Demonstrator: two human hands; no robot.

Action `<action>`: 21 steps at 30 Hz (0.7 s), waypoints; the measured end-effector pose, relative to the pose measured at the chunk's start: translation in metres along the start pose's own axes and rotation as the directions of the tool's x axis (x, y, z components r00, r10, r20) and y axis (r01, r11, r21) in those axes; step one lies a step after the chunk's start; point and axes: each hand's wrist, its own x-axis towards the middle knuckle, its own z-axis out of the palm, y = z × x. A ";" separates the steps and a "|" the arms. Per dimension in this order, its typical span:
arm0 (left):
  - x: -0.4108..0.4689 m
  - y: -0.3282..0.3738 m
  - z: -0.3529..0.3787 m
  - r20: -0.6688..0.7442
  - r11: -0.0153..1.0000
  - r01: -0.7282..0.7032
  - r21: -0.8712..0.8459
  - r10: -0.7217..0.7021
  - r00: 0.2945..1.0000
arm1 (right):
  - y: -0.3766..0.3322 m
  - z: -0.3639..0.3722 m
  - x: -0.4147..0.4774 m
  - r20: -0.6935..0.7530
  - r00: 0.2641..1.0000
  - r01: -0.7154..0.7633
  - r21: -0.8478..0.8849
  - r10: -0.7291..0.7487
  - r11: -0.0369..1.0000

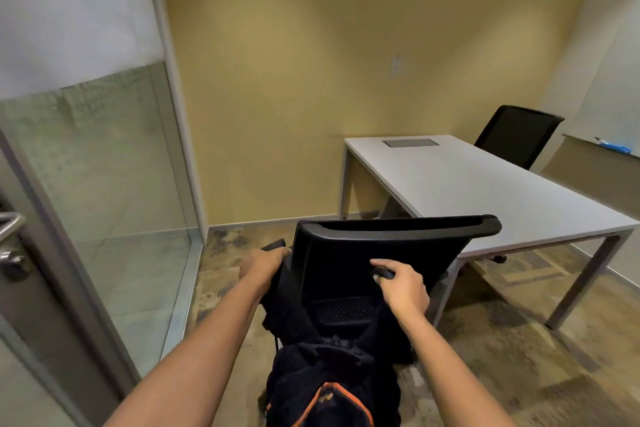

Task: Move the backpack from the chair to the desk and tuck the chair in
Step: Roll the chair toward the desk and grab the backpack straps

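Your left hand [265, 262] and right hand [403, 282] each curl their fingers around a chair [381, 253] armrest. The backpack [332, 388] sits near you; the desk [485, 191] stands far right.

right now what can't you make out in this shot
Head view only:
- Near chair seat and base: hidden by its backrest and the backpack.
- Whether the backpack rests on the seat: hidden.
- Backpack bottom: cut off by the lower edge.
- Left hand grip: fingers wrap behind the backrest edge.
- Far chair lower half: behind the desk.
- Blue item on the right ledge: too small.
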 end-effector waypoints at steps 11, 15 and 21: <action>-0.051 0.075 -0.028 0.137 0.938 -0.334 -0.097 0.344 0.929 | -0.085 -0.002 -0.040 0.419 0.841 0.334 0.093 -0.341 0.938; -0.060 0.081 -0.047 0.202 0.923 -0.378 -0.066 0.383 0.901 | -0.094 0.003 -0.053 0.321 0.875 0.332 0.146 -0.362 0.932; -0.037 0.050 -0.112 0.427 0.835 -0.520 -0.180 0.543 0.723 | -0.139 0.016 -0.075 0.173 0.880 0.393 0.258 -0.442 0.883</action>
